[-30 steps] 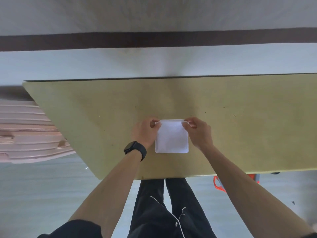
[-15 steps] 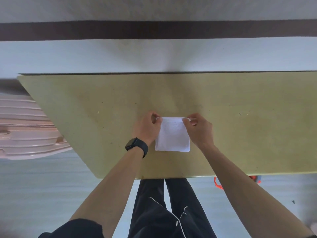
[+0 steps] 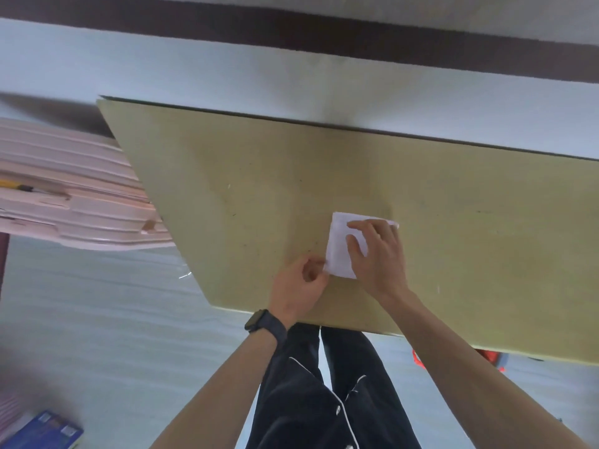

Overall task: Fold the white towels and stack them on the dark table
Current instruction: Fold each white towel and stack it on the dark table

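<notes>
Folded white towel (image 3: 340,244), frame centre, on table (image 3: 486,228): my right hand (image 3: 377,254) flat on top, fingers spread; my left hand (image 3: 299,288) pinching its lower-left corner.

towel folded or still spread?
Folded: the towel is a small compact square, right hand flat on it, left hand pinching its near corner.

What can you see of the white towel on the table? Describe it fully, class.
The white towel is a small folded square of soft-looking cloth, lying flat and slightly askew on the yellowish table, near its front edge. The right hand rests flat on top, covering its right part. The left hand pinches its near left corner.
</notes>
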Demonstrator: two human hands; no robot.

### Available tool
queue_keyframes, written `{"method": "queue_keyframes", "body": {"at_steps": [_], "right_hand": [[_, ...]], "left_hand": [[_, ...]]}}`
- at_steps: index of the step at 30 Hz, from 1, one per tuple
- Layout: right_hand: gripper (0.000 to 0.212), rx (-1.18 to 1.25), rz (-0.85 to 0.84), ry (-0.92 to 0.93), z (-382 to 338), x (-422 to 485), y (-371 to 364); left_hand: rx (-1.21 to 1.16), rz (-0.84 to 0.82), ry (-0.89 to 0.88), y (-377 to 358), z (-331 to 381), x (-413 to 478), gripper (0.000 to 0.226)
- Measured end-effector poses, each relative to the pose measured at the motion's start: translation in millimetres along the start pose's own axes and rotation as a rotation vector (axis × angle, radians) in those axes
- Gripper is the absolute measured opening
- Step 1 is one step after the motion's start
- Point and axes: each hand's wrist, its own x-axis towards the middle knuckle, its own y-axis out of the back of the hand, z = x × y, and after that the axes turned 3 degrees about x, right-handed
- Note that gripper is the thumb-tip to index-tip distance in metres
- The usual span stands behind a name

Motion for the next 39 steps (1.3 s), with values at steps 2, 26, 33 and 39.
{"method": "queue_keyframes", "body": {"at_steps": [2, 26, 33, 39], "right_hand": [[0.022, -0.068, -0.005, 0.092, 5, 2, -11], [0.052, -0.200, 0.054, -0.062, 43, -29, -15], [0.065, -0.266, -0.060, -0.036, 67, -26, -18], [0.070, -0.187, -0.093, -0.079, 67, -20, -3]], "left_hand": [[0.029, -0.020, 0.006, -5, 2, 2, 0.023], [0.858, 0.267, -0.728, -41, 20, 47, 0.054], [0.963, 0.079, -0.611, -28, 4, 76, 0.066], [0.988, 0.091, -0.603, -24, 20, 69, 0.065]]}}
